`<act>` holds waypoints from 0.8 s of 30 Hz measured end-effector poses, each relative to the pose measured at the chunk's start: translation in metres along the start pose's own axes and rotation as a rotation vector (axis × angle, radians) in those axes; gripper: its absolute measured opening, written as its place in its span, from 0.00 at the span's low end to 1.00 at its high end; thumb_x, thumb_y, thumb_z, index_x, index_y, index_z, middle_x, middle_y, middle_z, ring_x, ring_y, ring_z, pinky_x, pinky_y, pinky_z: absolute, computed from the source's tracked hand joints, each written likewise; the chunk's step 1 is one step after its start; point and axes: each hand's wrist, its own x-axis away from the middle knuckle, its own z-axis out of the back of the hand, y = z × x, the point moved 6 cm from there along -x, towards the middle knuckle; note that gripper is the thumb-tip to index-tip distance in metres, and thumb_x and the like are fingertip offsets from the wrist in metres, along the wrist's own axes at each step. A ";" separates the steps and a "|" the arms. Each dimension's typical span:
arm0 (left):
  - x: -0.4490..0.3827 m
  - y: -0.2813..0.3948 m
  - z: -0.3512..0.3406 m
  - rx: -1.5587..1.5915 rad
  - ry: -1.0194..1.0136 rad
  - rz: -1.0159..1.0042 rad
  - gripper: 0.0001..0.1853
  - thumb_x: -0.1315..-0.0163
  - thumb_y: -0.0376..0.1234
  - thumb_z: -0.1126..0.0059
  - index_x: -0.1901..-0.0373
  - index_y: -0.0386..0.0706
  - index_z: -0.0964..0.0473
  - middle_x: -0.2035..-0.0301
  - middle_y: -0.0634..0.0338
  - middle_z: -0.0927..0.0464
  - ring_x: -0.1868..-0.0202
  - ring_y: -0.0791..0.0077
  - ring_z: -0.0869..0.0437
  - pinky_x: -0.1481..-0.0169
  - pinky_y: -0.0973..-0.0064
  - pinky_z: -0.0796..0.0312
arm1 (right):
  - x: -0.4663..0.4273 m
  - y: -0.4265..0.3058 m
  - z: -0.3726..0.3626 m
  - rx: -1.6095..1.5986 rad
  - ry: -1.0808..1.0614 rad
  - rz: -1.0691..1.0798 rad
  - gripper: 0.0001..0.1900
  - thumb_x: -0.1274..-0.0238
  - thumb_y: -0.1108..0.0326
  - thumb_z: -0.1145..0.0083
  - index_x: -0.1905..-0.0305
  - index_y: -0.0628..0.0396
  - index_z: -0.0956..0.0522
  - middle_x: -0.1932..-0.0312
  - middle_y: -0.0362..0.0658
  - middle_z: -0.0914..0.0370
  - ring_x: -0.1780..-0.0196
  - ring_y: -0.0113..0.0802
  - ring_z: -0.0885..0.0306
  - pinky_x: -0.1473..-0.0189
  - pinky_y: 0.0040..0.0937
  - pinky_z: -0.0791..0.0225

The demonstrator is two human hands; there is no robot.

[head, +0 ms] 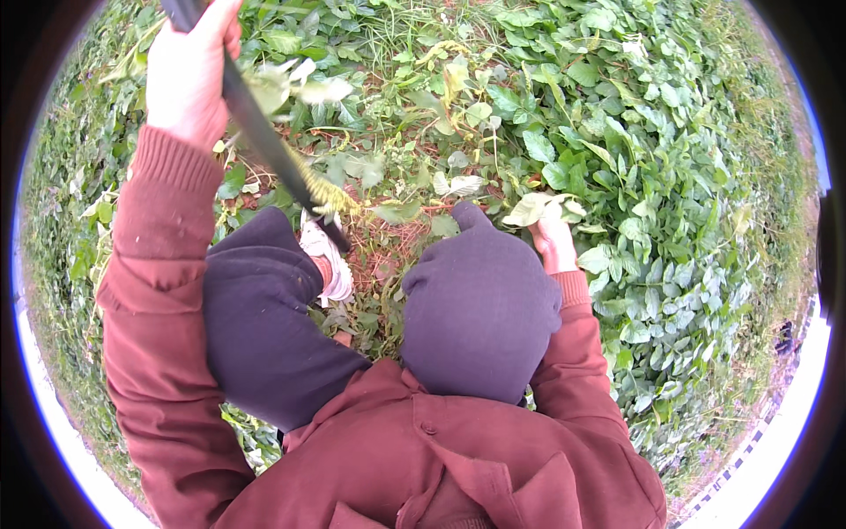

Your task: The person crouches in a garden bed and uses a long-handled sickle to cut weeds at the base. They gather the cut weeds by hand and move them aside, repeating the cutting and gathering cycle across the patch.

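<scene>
My left hand (188, 89) is raised at the upper left, closed around a long dark rod-like tool (264, 132). The tool slants down and right, and its lower end comes close to my white shoe (327, 254). Motion blurs it, so its exact kind is unclear. A yellow-green seed spike (327, 192) of a weed lies along its lower part. Beside my right knee (482, 311), my right hand (554, 241) grips a leafy weed (535, 208) with pale leaf undersides showing. The fingertips are partly hidden by these leaves.
Dense leafy crop plants (634, 165) fill the right side, with more greenery (73, 218) on the left. Between my legs lies reddish soil (380, 244) with dry needle-like litter. Grass (390, 40) and mixed weeds grow ahead.
</scene>
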 end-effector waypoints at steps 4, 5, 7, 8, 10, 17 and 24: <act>0.011 0.047 -0.037 0.152 0.089 -0.201 0.12 0.37 0.36 0.46 0.76 0.46 0.36 0.83 0.69 0.36 0.82 0.82 0.37 0.76 0.83 0.42 | 0.078 -0.116 -0.104 0.588 -0.283 0.204 0.19 0.41 0.67 0.45 0.46 0.63 0.29 0.49 0.46 0.25 0.45 0.35 0.27 0.40 0.34 0.36; 0.017 0.056 -0.046 0.258 0.146 -0.233 0.14 0.40 0.36 0.41 0.79 0.46 0.35 0.85 0.68 0.35 0.82 0.82 0.35 0.77 0.82 0.42 | 0.100 -0.145 -0.136 0.660 -0.415 0.381 0.21 0.43 0.67 0.43 0.44 0.63 0.30 0.48 0.47 0.25 0.43 0.35 0.28 0.39 0.33 0.37; 0.026 0.076 -0.063 0.379 0.174 -0.254 0.13 0.40 0.36 0.41 0.79 0.46 0.34 0.84 0.68 0.34 0.82 0.82 0.35 0.77 0.82 0.42 | 0.138 -0.184 -0.180 0.734 -0.459 0.548 0.27 0.47 0.68 0.41 0.42 0.64 0.33 0.45 0.49 0.27 0.42 0.35 0.29 0.38 0.32 0.39; 0.030 0.086 -0.070 0.450 0.180 -0.273 0.12 0.40 0.36 0.40 0.78 0.45 0.33 0.84 0.68 0.34 0.83 0.82 0.35 0.76 0.82 0.42 | 0.151 -0.197 -0.199 0.867 -0.430 0.630 0.28 0.47 0.67 0.40 0.41 0.63 0.34 0.44 0.49 0.29 0.41 0.37 0.30 0.37 0.33 0.39; 0.035 0.102 -0.077 0.553 0.144 -0.266 0.12 0.40 0.36 0.41 0.77 0.45 0.32 0.83 0.68 0.34 0.82 0.82 0.35 0.75 0.83 0.41 | 0.182 -0.212 -0.235 1.074 -0.493 0.901 0.31 0.49 0.65 0.39 0.39 0.61 0.36 0.41 0.51 0.32 0.39 0.39 0.32 0.37 0.35 0.40; 0.036 0.101 -0.084 0.896 0.130 -0.132 0.11 0.38 0.38 0.43 0.73 0.44 0.32 0.81 0.68 0.35 0.79 0.81 0.35 0.73 0.81 0.40 | 0.207 -0.223 -0.282 1.475 -0.192 1.078 0.29 0.51 0.67 0.35 0.43 0.59 0.35 0.56 0.55 0.25 0.52 0.48 0.24 0.50 0.37 0.31; 0.021 0.075 -0.094 0.576 0.058 -0.252 0.16 0.37 0.45 0.46 0.66 0.40 0.30 0.74 0.68 0.34 0.71 0.82 0.37 0.66 0.81 0.40 | 0.238 -0.276 -0.281 1.387 0.126 1.204 0.16 0.49 0.60 0.37 0.59 0.58 0.24 0.75 0.43 0.23 0.72 0.30 0.24 0.65 0.28 0.30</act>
